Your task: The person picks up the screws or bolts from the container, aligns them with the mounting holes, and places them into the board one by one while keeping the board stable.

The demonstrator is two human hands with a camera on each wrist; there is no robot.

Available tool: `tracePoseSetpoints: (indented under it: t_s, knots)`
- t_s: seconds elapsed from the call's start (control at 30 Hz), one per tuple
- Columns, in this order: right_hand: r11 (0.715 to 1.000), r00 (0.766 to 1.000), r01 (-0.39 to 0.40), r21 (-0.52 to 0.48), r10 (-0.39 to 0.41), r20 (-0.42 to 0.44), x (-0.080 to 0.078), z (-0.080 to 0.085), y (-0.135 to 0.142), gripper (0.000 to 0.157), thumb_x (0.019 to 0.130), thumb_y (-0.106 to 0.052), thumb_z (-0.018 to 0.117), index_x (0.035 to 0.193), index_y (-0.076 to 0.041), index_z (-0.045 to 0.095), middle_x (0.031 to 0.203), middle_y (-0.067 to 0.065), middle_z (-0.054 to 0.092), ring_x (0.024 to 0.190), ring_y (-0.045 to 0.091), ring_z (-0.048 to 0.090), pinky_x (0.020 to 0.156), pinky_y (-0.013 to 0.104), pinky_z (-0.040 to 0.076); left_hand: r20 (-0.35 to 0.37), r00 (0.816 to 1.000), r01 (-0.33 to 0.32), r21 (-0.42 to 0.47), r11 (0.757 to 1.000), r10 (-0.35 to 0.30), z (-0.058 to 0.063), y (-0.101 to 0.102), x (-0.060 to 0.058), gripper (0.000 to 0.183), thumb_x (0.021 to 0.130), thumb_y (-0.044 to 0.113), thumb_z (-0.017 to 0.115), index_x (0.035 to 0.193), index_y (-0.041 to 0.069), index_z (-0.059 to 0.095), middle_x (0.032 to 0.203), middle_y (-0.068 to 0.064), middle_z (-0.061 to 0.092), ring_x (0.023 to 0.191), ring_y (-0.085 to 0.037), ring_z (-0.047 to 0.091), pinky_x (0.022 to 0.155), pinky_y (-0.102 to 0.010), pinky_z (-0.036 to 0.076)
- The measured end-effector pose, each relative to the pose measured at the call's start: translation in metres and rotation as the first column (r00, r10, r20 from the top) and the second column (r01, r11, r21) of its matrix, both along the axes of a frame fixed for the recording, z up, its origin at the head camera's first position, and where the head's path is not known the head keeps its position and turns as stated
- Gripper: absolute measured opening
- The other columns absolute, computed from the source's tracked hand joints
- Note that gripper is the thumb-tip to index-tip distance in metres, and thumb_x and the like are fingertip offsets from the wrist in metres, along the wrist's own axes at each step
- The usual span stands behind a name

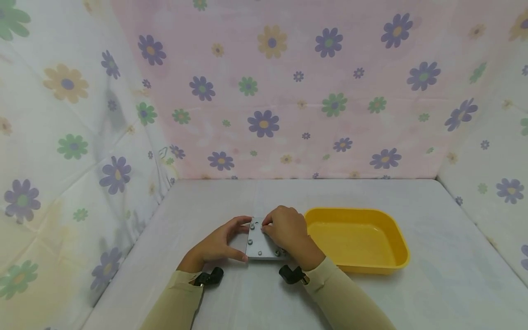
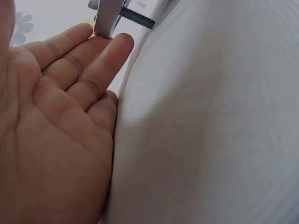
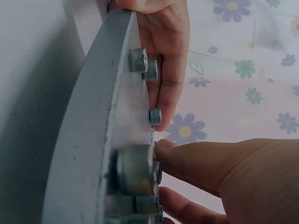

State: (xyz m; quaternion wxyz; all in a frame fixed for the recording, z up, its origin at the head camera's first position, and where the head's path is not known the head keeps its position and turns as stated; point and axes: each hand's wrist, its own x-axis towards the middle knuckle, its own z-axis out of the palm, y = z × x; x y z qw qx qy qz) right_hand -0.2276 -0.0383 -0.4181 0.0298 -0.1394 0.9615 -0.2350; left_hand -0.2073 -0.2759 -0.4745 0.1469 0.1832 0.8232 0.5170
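A flat silver metal plate [image 1: 260,240] lies on the white-covered table, with several socket-head bolts [image 3: 135,170] standing in it around its edges. The left hand [image 1: 220,240] holds the plate's left side, thumb at the near corner and fingers at the far one. From below, the left wrist view shows its fingertips at the plate's edge, beside a threaded bolt shank [image 2: 138,17] sticking out underneath. Over the plate's far part, the right hand [image 1: 288,231] pinches a bolt between thumb and fingers; that bolt is mostly hidden by the fingertips.
A yellow plastic tray [image 1: 356,269] stands on the table just right of the right hand. White table cover [image 1: 222,302] lies around the plate. Flower-print cloth [image 1: 288,137] hangs behind and on both sides.
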Motion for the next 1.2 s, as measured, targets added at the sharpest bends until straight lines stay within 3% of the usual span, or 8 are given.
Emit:
tracePoseSetpoints:
  t_s: [0.37,0.5,0.67,0.8,1.2]
  knots:
    - [0.999,1.000,-0.021,0.026,0.021,-0.009,0.000,0.006,0.004,0.009,0.090,-0.038,0.080,0.096,-0.032,0.084,0.108,-0.007,0.078,0.100,0.019,0.065,0.086,0.041,0.052,0.003,1.000,-0.001,0.004,1.000,0.001,-0.002,-0.002,-0.001,0.108,0.067,0.025,0.099,0.157,0.030,0.038,0.149,0.001,0.058,0.150,-0.021,0.039,0.126,-0.059,0.010]
    - [1.000,0.999,-0.026,-0.001,0.026,-0.019,-0.002,0.009,0.008,0.008,0.090,-0.037,0.080,0.095,-0.032,0.084,0.106,-0.007,0.078,0.101,0.019,0.066,0.086,0.040,0.053,0.001,1.000,-0.002,-0.003,1.000,0.002,-0.001,-0.001,0.000,0.108,0.067,0.024,0.099,0.157,0.029,0.038,0.148,0.001,0.058,0.149,-0.021,0.040,0.126,-0.061,0.009]
    - [0.997,1.000,-0.022,-0.077,0.022,0.003,-0.005,0.017,0.015,0.006,0.091,-0.035,0.080,0.093,-0.031,0.084,0.111,-0.005,0.075,0.111,0.020,0.065,0.097,0.045,0.054,0.005,1.000,-0.016,-0.018,1.000,0.017,-0.001,-0.001,0.000,0.107,0.067,0.025,0.099,0.156,0.031,0.039,0.148,0.002,0.058,0.150,-0.021,0.040,0.126,-0.062,0.008]
    - [0.994,0.999,-0.042,-0.104,0.044,0.015,-0.006,0.022,0.021,0.004,0.091,-0.034,0.080,0.091,-0.032,0.083,0.113,-0.004,0.073,0.113,0.020,0.063,0.101,0.046,0.053,0.004,1.000,-0.019,-0.022,1.000,0.019,0.000,0.000,0.000,0.108,0.066,0.026,0.099,0.156,0.031,0.039,0.149,0.003,0.057,0.150,-0.021,0.039,0.126,-0.063,0.008]
    - [0.987,0.989,-0.147,-0.063,0.147,-0.002,-0.015,0.030,0.041,0.010,0.090,-0.032,0.081,0.098,-0.027,0.084,0.112,-0.001,0.071,0.105,0.019,0.061,0.096,0.041,0.055,0.004,0.999,-0.033,-0.030,0.999,0.033,-0.002,0.000,0.000,0.109,0.063,0.029,0.100,0.154,0.034,0.041,0.147,0.006,0.059,0.150,-0.020,0.039,0.126,-0.062,0.008]
